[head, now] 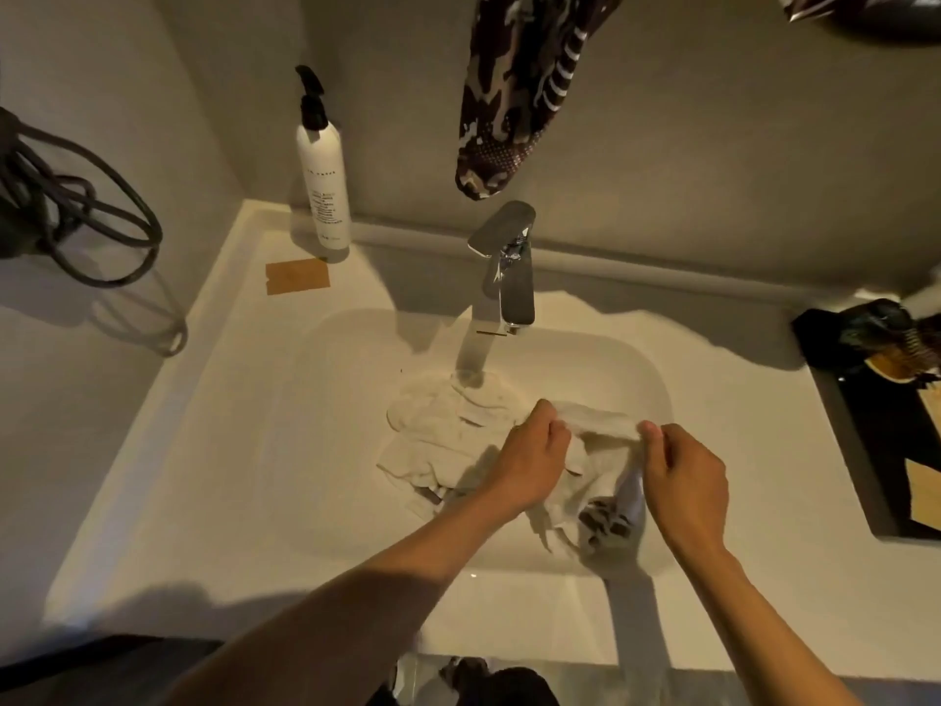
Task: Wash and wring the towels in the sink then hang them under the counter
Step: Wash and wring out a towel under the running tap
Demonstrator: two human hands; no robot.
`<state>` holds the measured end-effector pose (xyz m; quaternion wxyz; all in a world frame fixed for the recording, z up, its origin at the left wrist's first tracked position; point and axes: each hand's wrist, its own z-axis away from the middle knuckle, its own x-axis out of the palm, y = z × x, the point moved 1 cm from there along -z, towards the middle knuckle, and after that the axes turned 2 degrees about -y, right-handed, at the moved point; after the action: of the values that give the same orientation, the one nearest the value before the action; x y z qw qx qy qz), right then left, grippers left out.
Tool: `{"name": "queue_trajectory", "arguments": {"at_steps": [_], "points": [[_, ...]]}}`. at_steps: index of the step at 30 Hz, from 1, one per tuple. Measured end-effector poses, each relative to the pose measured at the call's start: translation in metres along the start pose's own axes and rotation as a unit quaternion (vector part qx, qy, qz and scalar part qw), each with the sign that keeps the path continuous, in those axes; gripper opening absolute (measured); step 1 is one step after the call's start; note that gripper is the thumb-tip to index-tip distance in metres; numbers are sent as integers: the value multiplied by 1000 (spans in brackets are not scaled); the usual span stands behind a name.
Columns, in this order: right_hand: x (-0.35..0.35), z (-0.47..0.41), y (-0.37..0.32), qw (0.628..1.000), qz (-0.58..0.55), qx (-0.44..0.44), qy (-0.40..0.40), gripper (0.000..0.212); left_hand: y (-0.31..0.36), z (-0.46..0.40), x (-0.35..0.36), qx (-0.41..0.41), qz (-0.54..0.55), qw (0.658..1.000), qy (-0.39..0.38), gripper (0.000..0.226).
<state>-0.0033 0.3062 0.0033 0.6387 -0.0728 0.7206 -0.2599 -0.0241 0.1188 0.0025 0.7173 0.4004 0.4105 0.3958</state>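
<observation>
A white sink (326,450) holds wet white towels. One towel (438,425) lies bunched in the basin under the chrome tap (511,277). A second white towel (601,435) is stretched between my hands above the basin's right half. My left hand (534,461) pinches its left edge and my right hand (682,476) pinches its right edge. The lower part of this towel hangs down into the sink, where a grey patch (606,527) shows.
A white pump bottle (323,170) stands at the counter's back left, a brown paper tag (298,276) beside it. Dark cords (76,206) hang on the left wall. A patterned cloth (514,89) hangs above the tap. A dark tray (886,450) sits at the right.
</observation>
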Motion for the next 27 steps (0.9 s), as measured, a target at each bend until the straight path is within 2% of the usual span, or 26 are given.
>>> {"name": "queue_trajectory", "arguments": {"at_steps": [3,5,8,10,11,12,14,17,19,20,24,25,27], "points": [[3,-12,2,996,-38,79,-17,46,34,-8,-9,-8,113,993,22,19],[-3,-26,-6,993,-96,69,19,39,50,-12,-28,16,93,995,13,20],[-14,-29,-39,969,-232,-81,31,25,90,-11,-48,96,22,995,-8,24],[-11,-23,-55,944,-285,-165,-11,16,132,-11,-50,141,37,989,3,23],[-6,-20,-61,939,-295,-171,-51,22,152,-12,-51,164,56,985,2,21],[-2,-20,-65,936,-303,-152,-95,26,170,-14,-53,190,74,979,2,20],[0,-27,-73,933,-332,-68,-122,9,196,-16,-64,227,88,970,10,21],[-31,-47,-93,906,-422,3,-41,20,210,-10,-93,237,148,960,32,23],[-68,-63,-115,885,-464,-24,-14,30,198,-6,-114,217,208,953,39,25],[-88,-70,-128,882,-468,-55,-25,31,188,-4,-123,195,206,958,52,27],[-135,-85,-161,902,-394,-116,-134,19,118,3,-126,50,188,974,119,30],[-139,-84,-166,897,-386,-131,-174,20,97,4,-119,-1,220,966,133,33],[-142,-78,-175,877,-373,-170,-250,21,62,6,-98,-106,320,931,138,43]]}}
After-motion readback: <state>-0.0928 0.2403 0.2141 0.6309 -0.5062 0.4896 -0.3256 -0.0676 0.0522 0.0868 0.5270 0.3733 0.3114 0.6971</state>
